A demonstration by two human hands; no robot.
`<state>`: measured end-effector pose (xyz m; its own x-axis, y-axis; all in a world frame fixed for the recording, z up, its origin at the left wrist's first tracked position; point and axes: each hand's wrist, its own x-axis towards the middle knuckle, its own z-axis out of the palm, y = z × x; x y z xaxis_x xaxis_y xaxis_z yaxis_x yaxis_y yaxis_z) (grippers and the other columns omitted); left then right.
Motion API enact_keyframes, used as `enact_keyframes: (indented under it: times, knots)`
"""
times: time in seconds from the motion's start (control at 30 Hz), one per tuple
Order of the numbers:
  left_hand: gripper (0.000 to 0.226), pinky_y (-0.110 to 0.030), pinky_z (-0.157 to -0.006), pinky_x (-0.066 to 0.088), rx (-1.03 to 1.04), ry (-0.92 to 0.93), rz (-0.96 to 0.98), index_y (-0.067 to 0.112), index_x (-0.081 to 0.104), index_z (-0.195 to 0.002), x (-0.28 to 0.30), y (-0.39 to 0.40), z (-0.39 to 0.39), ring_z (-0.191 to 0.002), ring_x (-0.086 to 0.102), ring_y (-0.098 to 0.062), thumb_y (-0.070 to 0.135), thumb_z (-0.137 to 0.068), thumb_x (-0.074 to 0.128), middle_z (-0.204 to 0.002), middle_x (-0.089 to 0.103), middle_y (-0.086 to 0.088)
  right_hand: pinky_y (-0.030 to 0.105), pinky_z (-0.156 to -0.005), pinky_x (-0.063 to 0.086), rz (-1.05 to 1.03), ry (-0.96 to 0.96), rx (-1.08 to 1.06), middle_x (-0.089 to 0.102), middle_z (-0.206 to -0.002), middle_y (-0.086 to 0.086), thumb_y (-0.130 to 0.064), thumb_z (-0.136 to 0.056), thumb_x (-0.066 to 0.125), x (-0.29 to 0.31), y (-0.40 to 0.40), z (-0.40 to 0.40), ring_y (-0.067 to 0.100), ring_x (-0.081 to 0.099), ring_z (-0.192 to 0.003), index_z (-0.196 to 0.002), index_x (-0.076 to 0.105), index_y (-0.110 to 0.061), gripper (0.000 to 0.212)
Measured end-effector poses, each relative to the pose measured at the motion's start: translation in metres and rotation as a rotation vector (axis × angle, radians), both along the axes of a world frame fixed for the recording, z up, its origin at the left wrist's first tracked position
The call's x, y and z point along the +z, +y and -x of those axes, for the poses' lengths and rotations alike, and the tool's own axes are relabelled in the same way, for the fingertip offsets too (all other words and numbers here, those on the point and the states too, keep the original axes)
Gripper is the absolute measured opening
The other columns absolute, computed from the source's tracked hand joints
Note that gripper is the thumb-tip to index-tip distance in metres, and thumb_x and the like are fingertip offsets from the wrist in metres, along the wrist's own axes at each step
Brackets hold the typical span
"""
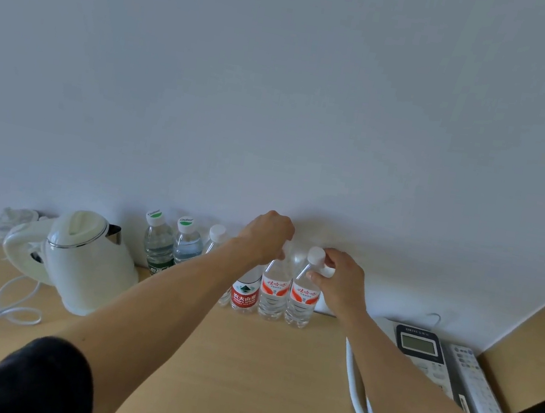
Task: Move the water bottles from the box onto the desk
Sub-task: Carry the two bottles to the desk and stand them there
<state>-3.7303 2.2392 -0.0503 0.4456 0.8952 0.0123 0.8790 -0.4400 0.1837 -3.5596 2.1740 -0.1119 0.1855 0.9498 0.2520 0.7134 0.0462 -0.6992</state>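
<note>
Red-labelled bottles upright on desk; left hand, right hand each grip one.

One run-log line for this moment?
left hand: grips bottle top | right hand: grips white-capped bottle neck | both bottles upright on desk | box: unseen

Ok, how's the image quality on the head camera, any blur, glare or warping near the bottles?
Head view: soft, even light, no glare; faint shadow on the wall behind the hands; wide-angle warping bends the desk edges; bottles slightly soft, labels readable.
</note>
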Motion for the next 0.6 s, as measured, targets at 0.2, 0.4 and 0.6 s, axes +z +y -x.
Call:
enact_keyframes:
  times: [0.2, 0.4, 0.6]
  knots:
    - [0.046, -0.033, -0.093, 0.053, 0.008, -0.005, 0.006, 0.011, 0.065, -0.126, 0.004, 0.001, -0.001, -0.111, 0.062, -0.025, 0.022, -0.084, 0.08, -0.123, 0.065, -0.009, 0.034, -0.087, 0.051, 0.003, 0.025, 0.0, 0.072, -0.1, 0.003, -0.01, -0.072, 0.084, 0.005, 0.0, 0.002, 0.02, 0.065, -0.093, -0.109, 0.07, -0.01, 0.039]
    - [0.047, -0.033, -0.092, 0.053, 0.016, -0.007, 0.021, 0.011, 0.065, -0.126, 0.001, 0.002, -0.001, -0.11, 0.063, -0.026, 0.023, -0.083, 0.081, -0.122, 0.066, -0.009, 0.029, -0.084, 0.049, 0.013, 0.037, -0.01, 0.071, -0.098, 0.002, -0.009, -0.072, 0.084, 0.004, 0.0, 0.0, 0.02, 0.064, -0.093, -0.108, 0.069, -0.011, 0.039]
    - [0.053, -0.037, -0.093, 0.052, 0.021, 0.0, -0.012, 0.014, 0.056, -0.137, -0.007, -0.006, 0.002, -0.115, 0.061, -0.029, 0.024, -0.088, 0.076, -0.127, 0.063, -0.01, 0.03, -0.079, 0.047, 0.043, -0.095, -0.022, 0.068, -0.098, 0.005, -0.011, -0.075, 0.08, 0.009, 0.001, 0.004, 0.023, 0.062, -0.092, -0.106, 0.067, -0.008, 0.034]
